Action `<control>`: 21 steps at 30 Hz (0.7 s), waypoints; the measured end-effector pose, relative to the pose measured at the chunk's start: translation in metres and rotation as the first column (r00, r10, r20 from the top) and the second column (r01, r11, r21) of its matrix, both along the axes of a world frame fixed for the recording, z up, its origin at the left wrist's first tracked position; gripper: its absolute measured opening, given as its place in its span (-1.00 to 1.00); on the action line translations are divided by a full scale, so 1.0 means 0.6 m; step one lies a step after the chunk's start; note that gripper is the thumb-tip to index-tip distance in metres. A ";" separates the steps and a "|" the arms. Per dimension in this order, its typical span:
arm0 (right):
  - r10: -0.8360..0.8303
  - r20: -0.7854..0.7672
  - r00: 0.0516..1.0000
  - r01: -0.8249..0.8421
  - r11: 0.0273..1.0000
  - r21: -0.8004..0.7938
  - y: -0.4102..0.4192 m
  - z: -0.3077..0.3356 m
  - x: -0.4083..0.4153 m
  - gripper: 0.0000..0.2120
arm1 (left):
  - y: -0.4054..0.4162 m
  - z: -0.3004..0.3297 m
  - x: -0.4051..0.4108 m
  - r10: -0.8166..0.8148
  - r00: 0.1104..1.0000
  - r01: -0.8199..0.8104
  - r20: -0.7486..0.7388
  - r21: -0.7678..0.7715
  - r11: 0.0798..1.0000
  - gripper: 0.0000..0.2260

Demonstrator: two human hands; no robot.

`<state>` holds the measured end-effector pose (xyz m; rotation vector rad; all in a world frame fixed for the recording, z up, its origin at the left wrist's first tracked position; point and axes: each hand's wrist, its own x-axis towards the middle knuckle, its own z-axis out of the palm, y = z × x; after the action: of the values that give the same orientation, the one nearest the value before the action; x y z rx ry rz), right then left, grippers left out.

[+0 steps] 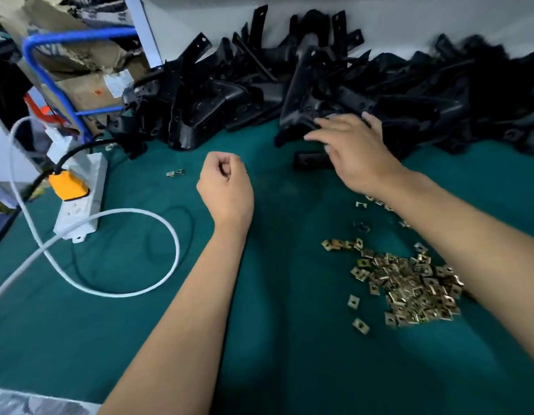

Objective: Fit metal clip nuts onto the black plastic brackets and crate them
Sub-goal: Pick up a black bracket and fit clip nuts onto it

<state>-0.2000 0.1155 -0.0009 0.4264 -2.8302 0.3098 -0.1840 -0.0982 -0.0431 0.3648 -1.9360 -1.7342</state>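
A long heap of black plastic brackets (218, 97) lies along the far edge of the green table (283, 339). My right hand (352, 151) reaches over the front of the heap with fingers spread, touching one bracket (304, 115); a small black piece (310, 160) lies just under it. My left hand (227, 187) hovers mid-table with its fingers curled into a fist; nothing shows in it. A pile of brass-coloured metal clip nuts (409, 286) lies at the right, under my right forearm. Two loose clip nuts (175, 173) lie left of my left hand.
A white power strip (80, 202) with an orange plug (67, 185) lies at the left, its white cable (158, 223) looping over the table. Behind it stand a blue metal frame (35, 58) and torn cardboard boxes (77, 70). A white wall backs the heap.
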 end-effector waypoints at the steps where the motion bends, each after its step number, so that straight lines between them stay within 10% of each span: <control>1: 0.009 -0.071 0.997 -0.016 0.995 -0.099 0.006 0.006 0.020 -0.60 | 0.012 -0.001 0.005 -0.077 0.997 0.077 -0.024 0.021 0.997 -0.91; 8: 0.126 0.154 0.980 0.038 0.640 -0.767 0.011 0.004 0.152 -0.69 | 0.126 0.020 0.028 -0.607 0.781 0.570 -0.147 0.562 0.599 -0.44; 14: 0.117 0.095 0.989 -0.020 0.727 -0.687 0.050 -0.021 0.192 -0.66 | 0.117 0.017 0.017 -0.621 0.776 0.521 -0.106 0.663 0.538 -0.77; 21: 0.167 0.136 0.977 -0.148 0.979 -0.138 0.026 -0.048 0.203 -0.69 | 0.063 0.022 -0.004 -0.573 0.801 0.465 -0.174 0.783 0.413 -0.80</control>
<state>-0.0784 0.1312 -0.0296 0.6268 -2.9016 0.5720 -0.1862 -0.0602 -0.0298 0.1465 -1.2338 -3.0725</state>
